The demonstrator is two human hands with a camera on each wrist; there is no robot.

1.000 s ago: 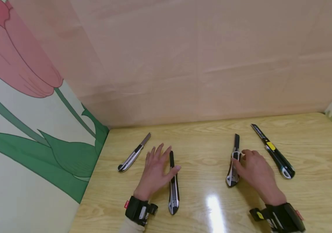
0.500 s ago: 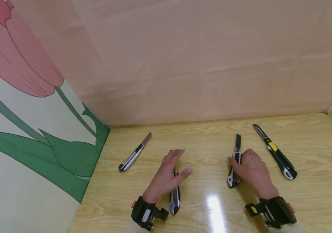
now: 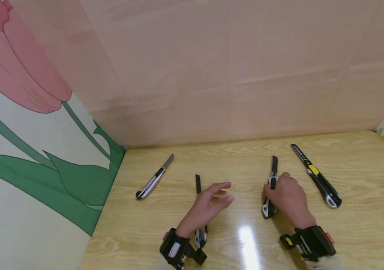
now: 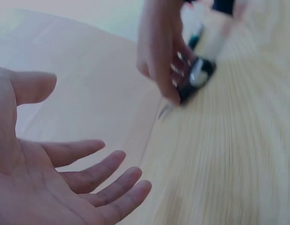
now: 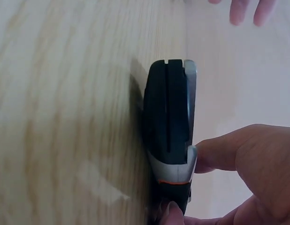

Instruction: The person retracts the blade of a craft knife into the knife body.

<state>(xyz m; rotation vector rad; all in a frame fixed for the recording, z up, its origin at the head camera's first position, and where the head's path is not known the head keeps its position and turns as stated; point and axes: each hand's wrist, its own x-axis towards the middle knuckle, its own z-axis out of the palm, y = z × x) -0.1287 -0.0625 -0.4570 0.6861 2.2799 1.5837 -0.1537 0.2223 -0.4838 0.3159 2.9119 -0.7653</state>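
My right hand (image 3: pixel 289 198) grips a silver-and-black utility knife (image 3: pixel 269 209) by its handle, thumb on one side and fingers on the other. The knife's dark blade points away, toward the back of the table. In the right wrist view the rounded handle end of this utility knife (image 5: pixel 166 108) shows close up, near the wood. My left hand (image 3: pixel 203 212) hovers with fingers loosely extended and holds nothing. Beneath it lies a second utility knife (image 3: pixel 200 238), its middle hidden by the hand. From the left wrist view, the palm of my left hand (image 4: pixel 56 183) is bare.
A slim silver utility knife (image 3: pixel 151 185) lies at the table's left. To the right rests a black utility knife with a yellow slider (image 3: pixel 314 169). The wooden table (image 3: pixel 232 165) ends at a pink cloth backdrop (image 3: pixel 232 82). A tulip-patterned panel (image 3: pixel 73 180) stands left.
My left hand has moved right and slightly nearer, uncovering the second knife's blade end. My right hand's fingers have closed round the silver-and-black utility knife, which stays almost in place.
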